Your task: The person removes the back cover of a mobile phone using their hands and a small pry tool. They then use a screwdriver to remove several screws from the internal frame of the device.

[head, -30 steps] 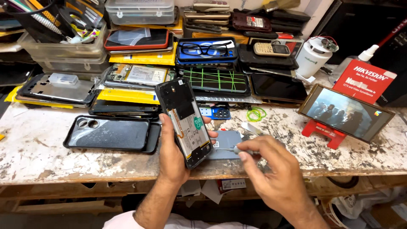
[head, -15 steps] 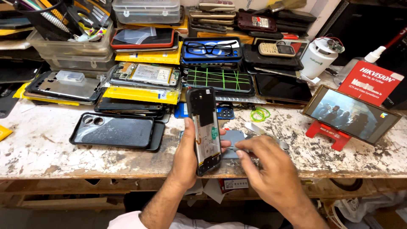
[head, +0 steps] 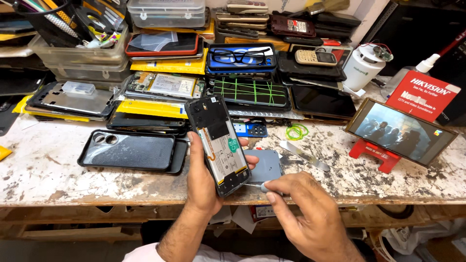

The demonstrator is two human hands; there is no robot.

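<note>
My left hand (head: pixel 201 182) holds an opened smartphone (head: pixel 217 143) with its back cover off, so the battery and dark inner frame show. It is tilted upright above the bench's front edge. My right hand (head: pixel 303 216) pinches a thin screwdriver (head: pixel 256 185) whose tip meets the phone's lower end. A grey back cover (head: pixel 264 165) lies flat on the bench just behind the phone.
A black phone case (head: pixel 128 150) lies to the left. Stacks of phones, screens and parts, with eyeglasses (head: pixel 242 56) on top, fill the back. A phone on a red stand (head: pixel 400 131) plays video at right. A metal pry tool (head: pixel 306 156) and green rubber bands (head: pixel 296 131) lie on the worn bench (head: pixel 48 170).
My left hand has turned the opened phone slightly and kept it upright. My right hand has moved in with the screwdriver to the phone's lower end.
</note>
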